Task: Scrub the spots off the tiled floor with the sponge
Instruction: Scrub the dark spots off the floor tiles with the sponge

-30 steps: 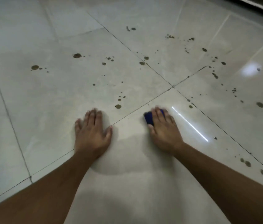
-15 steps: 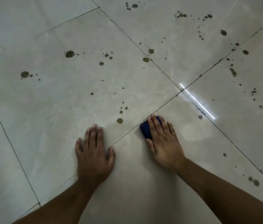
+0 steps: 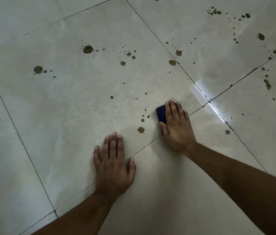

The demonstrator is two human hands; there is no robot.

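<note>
Head view, floor: a pale glossy tiled floor (image 3: 69,102) is being shown from above, divided by thin dark grout lines (image 3: 15,126) running diagonally.

Head view, spots: brown spots (image 3: 88,49) are being seen scattered over the tiles, with larger blots at the upper left and a dense spray toward the upper right; a small cluster (image 3: 142,120) is lying just left of the sponge, and one round spot (image 3: 141,129) is sitting just below that cluster, near the thumb of the right hand.

Head view, sponge: a dark blue sponge (image 3: 161,113) is being held flat on the tile, just above the grout line that runs between the two hands; only its left part is being shown, the rest being covered by fingers.

Head view, right hand: the right hand (image 3: 176,128) is being pressed down on the sponge, its fingers laid straight and close together over the top and the thumb lying along the sponge's near left edge.

Head view, left hand: the left hand (image 3: 113,165) is being rested palm down on bare tile, fingers straight and slightly spread, nothing being held, well apart from the sponge.

Head view, light: a bright white reflection (image 3: 208,100) is being thrown along the grout line to the right of the sponge.
</note>
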